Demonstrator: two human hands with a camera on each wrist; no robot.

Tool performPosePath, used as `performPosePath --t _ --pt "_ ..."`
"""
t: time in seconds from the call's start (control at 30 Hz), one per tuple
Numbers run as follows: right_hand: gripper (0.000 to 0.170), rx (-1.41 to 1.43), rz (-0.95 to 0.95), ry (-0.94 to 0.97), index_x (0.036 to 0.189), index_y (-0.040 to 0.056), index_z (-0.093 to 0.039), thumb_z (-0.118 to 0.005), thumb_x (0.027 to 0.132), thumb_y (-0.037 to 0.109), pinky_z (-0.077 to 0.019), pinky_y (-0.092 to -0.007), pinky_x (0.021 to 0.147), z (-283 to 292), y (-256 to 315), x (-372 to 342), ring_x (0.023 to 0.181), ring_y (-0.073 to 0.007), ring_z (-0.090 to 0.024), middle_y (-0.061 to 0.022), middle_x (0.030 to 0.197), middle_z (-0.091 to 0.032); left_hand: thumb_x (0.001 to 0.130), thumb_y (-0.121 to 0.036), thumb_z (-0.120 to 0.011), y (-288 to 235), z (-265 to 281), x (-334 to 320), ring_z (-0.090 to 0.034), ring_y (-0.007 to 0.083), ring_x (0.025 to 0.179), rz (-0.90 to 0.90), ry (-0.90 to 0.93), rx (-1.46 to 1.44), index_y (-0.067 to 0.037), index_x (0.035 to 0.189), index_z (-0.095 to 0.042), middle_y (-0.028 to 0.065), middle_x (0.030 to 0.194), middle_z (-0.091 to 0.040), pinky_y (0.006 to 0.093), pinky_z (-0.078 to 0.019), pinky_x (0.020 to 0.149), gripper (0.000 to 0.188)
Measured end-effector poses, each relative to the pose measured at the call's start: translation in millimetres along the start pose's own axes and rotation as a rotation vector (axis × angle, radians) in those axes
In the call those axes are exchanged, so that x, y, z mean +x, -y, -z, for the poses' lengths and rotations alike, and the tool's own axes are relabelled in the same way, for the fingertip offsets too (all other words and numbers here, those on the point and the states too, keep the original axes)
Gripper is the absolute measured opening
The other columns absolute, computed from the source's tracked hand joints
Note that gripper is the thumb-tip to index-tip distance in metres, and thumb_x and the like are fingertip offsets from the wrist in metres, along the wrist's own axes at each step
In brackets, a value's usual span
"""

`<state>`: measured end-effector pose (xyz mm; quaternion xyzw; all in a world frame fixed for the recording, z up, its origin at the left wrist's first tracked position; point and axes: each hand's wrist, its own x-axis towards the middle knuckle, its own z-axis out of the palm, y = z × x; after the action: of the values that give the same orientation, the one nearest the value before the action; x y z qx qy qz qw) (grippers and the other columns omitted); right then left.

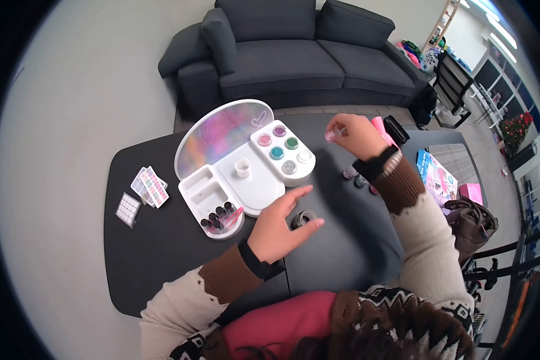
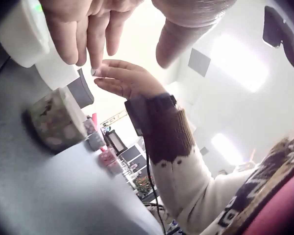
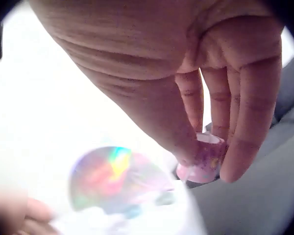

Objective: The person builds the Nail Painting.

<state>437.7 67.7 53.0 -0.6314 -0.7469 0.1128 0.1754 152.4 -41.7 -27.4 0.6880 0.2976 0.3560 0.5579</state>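
Observation:
My right hand (image 1: 361, 139) is raised over the right side of the table, pinching a small pink patterned roll (image 3: 206, 161) between thumb and fingers. A whitish opening shows at the roll's upper end in the right wrist view. My left hand (image 1: 280, 231) is held out over the table with thumb and fingers apart and nothing between them. Close by it stands a green patterned roll (image 2: 58, 121). Beyond that hand is a white organizer (image 1: 252, 195) with a holographic back panel (image 1: 222, 141), a small white cup (image 1: 242, 167) and round pots of colored glitter (image 1: 276, 153).
Several black-capped bottles (image 1: 219, 215) fill the organizer's left front compartment. Sticker sheets (image 1: 150, 187) lie at the table's left. Small containers (image 1: 350, 172) stand under my right wrist, with a box (image 1: 436, 171) and brown bag (image 1: 471, 223) farther right. Behind is a grey sofa (image 1: 282, 63).

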Motion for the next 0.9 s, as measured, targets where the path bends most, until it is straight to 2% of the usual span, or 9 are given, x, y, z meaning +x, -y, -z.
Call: performPosePath --t 0.1,0.13,0.17,0.27,0.43,0.57,0.63,0.73,0.9 --pt "0.035 0.792 0.009 0.123 0.129 -0.0022 -0.067 -0.081 0.102 0.014 -0.0589 -0.0293 0.092 5.9 44.3 -47.5 0.103 -0.0118 -0.072 -0.0079 0.112 -0.079 0.114 -0.021 -0.067 -19.2 7.1 4.4 -0.05 0.026 0.156 0.003 -0.093 -0.272 0.003 0.163 -0.046 0.0205 0.163 -0.057 0.0454 -0.0449 0.126 0.059" --pt "0.033 0.908 -0.01 0.193 0.131 -0.0011 -0.065 -0.08 0.104 0.011 -0.0584 -0.0287 0.094 13.9 67.5 -67.5 0.106 -0.012 -0.072 -0.008 0.116 -0.078 0.119 -0.026 -0.056 -22.9 9.2 5.3 -0.054 0.026 0.152 -0.019 -0.086 -0.315 0.003 0.165 -0.044 0.0207 0.161 -0.057 0.0434 -0.046 0.126 0.055" --pt "0.033 0.999 0.085 0.186 0.131 -0.0006 -0.065 -0.079 0.103 0.008 -0.0568 -0.0298 0.099 1.9 69.8 -82.3 0.111 -0.0128 -0.071 -0.0084 0.121 -0.077 0.119 -0.026 -0.056 -24.8 11.5 5.2 -0.054 0.026 0.152 -0.013 -0.086 -0.313 0.003 0.165 -0.044 0.0207 0.161 -0.057 0.0434 -0.046 0.126 0.055" --pt "0.033 0.944 0.26 0.054 0.132 0.0013 -0.065 -0.079 0.102 0.006 -0.0538 -0.034 0.106 -14.0 92.4 -121.3 0.119 -0.0151 -0.069 -0.0073 0.128 -0.074 0.12 -0.045 -0.049 -33.0 16.2 -0.1 -0.063 0.0266 0.143 0.065 0.017 -0.596 0.002 0.164 -0.044 0.0188 0.157 -0.06 0.0414 -0.0528 0.122 0.065" --pt "0.035 1.003 0.296 -0.135 0.132 0.0039 -0.069 -0.082 0.099 0.008 -0.0532 -0.0375 0.106 -53.6 89.0 -141.2 0.12 -0.0184 -0.067 -0.0082 0.133 -0.071 0.117 -0.046 -0.057 -38.4 10.7 -15.4 -0.068 0.0238 0.136 0.132 0.01 -0.656 0.001 0.162 -0.047 0.0165 0.147 -0.065 0.0376 -0.062 0.111 0.066" --pt "0.042 0.872 0.323 -0.275 0.132 0.0083 -0.07 -0.086 0.093 0.008 -0.0535 -0.0395 0.105 -55.2 103.4 -143.5 0.121 -0.024 -0.068 -0.009 0.131 -0.071 0.114 -0.042 -0.064 -26.2 20.2 -27.5 -0.073 0.0214 0.127 0.161 -0.059 -0.652 0.0 0.161 -0.049 0.0112 0.14 -0.071 0.0372 -0.0634 0.109 0.064" --pt "0.041 0.524 0.415 -0.398 0.125 0.0125 -0.076 -0.09 0.086 0.009 -0.054 -0.0402 0.102 -49.3 110.6 -141.3 0.118 -0.028 -0.068 -0.0076 0.127 -0.072 0.114 -0.039 -0.065 -21.5 25.0 -30.0 -0.074 0.0209 0.125 0.152 -0.073 -0.658 0.0 0.161 -0.05 0.01 0.138 -0.072 0.0375 -0.0636 0.109 0.062" --pt "0.036 0.498 0.425 -0.416 0.117 0.014 -0.08 -0.091 0.083 0.01 -0.054 -0.0418 0.1 -63.4 102.2 -139.4 0.114 -0.0292 -0.067 -0.0059 0.126 -0.073 0.112 -0.022 -0.07 -13.4 25.7 -31.3 -0.074 0.0191 0.123 0.257 -0.08 -0.736 0.0 0.16 -0.052 0.0105 0.136 -0.073 0.0378 -0.0628 0.108 0.055" --pt "0.03 0.54 0.42 -0.356 0.114 0.0148 -0.084 -0.09 0.085 0.009 -0.0538 -0.0419 0.098 -68.2 95.3 -139.1 0.113 -0.028 -0.068 -0.0053 0.125 -0.074 0.112 -0.018 -0.069 -8.3 25.0 -33.5 -0.073 0.0186 0.126 0.29 -0.048 -0.691 -0.001 0.161 -0.051 0.0109 0.135 -0.074 0.0379 -0.0619 0.11 0.054"
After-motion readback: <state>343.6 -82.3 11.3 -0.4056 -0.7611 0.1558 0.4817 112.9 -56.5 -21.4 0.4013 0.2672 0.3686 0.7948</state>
